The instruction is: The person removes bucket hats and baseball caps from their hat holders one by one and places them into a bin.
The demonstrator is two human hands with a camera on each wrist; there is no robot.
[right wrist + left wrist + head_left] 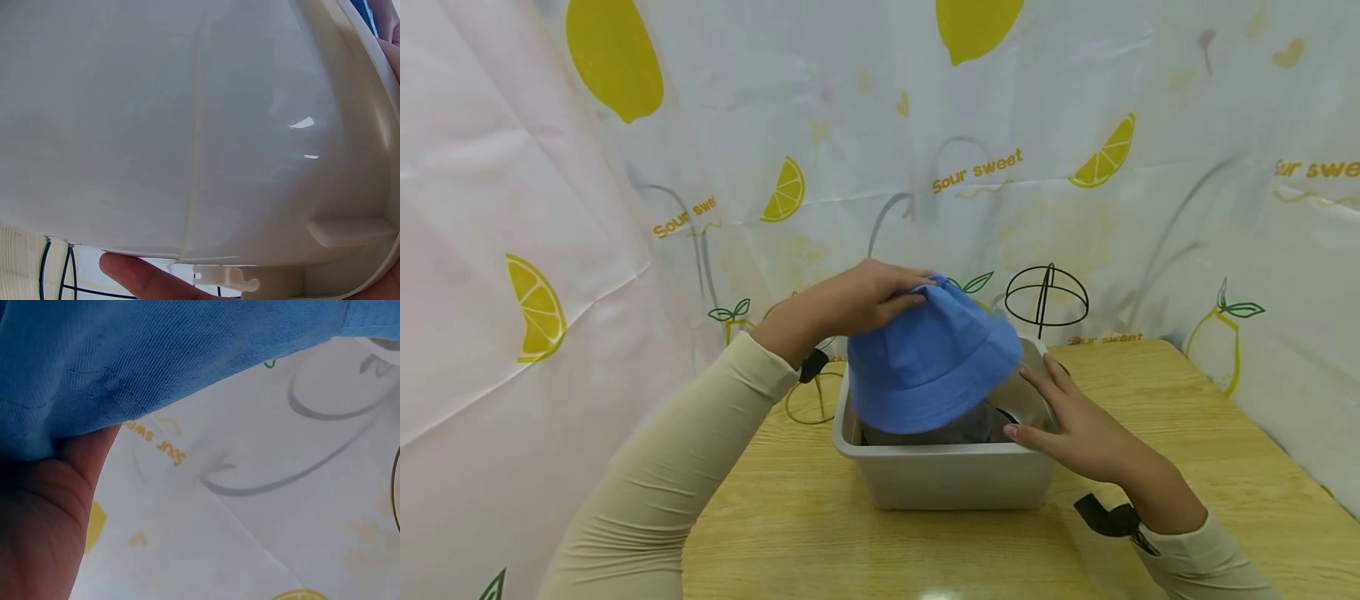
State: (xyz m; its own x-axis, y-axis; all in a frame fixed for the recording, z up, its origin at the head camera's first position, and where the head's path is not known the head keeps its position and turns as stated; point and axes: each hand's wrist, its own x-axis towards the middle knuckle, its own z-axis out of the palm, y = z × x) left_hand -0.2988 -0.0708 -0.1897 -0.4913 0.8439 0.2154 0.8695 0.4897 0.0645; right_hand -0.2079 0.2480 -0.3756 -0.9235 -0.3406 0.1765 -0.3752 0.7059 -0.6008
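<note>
A blue bucket hat (928, 358) hangs tilted over a light grey plastic bin (955, 483), its brim overlapping the opening. My left hand (865, 300) pinches the crown from the upper left, thumb and fingers in the cloth. In the left wrist view the hat's blue twill (187, 356) covers the top, above the palm (37, 525). My right hand (1086, 429) holds the bin's right corner, its thumb over the front rim. The right wrist view shows the bin's smooth outer wall (156, 137) with a finger (144, 275) along it. Dark grey cloth (966, 427) lies inside the bin, partly hidden.
Behind the bin at right stands a black wire stand with a domed top (1047, 300). A gold wire stand's base (812, 400) shows at left, partly hidden by my arm. The wooden table (1150, 400) meets a lemon-print curtain (850, 125) at the back and sides.
</note>
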